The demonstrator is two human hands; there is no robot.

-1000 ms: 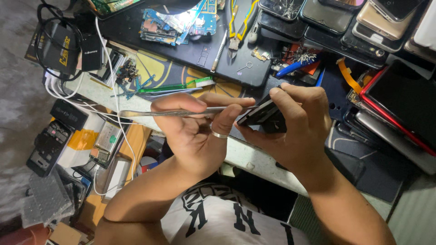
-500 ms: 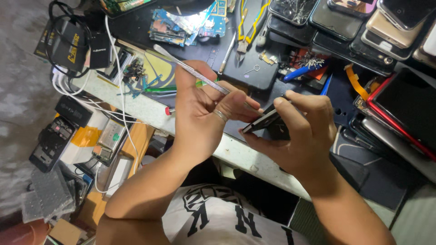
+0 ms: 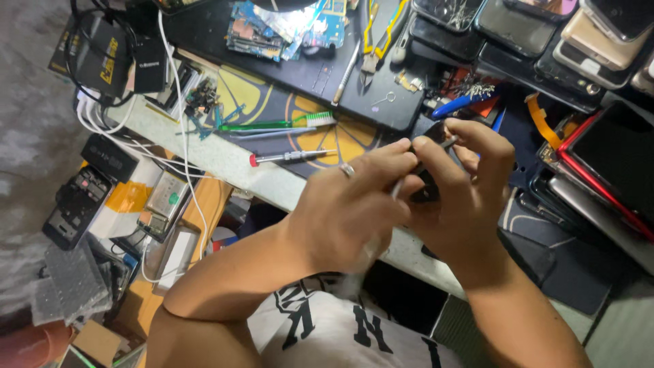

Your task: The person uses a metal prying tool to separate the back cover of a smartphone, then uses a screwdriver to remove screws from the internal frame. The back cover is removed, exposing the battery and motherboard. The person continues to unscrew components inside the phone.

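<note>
head view: left hand [image 3: 347, 211] grip closed on thin metal tool [image 3: 397, 187]; right hand [image 3: 456, 197] grip closed around small dark device [image 3: 429, 191].

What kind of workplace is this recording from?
Most likely a phone repair bench: stacked dark smartphones along the back, bare blue circuit boards, a red-tipped slim screwdriver and yellow-handled pliers on the cluttered desk.

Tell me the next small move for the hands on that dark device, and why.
Probably steady it before pressing further. The left hand holds a thin metal tool with its tip at the small dark device, which the right hand grips in the air above the bench edge; nothing supports it from beneath.
</note>
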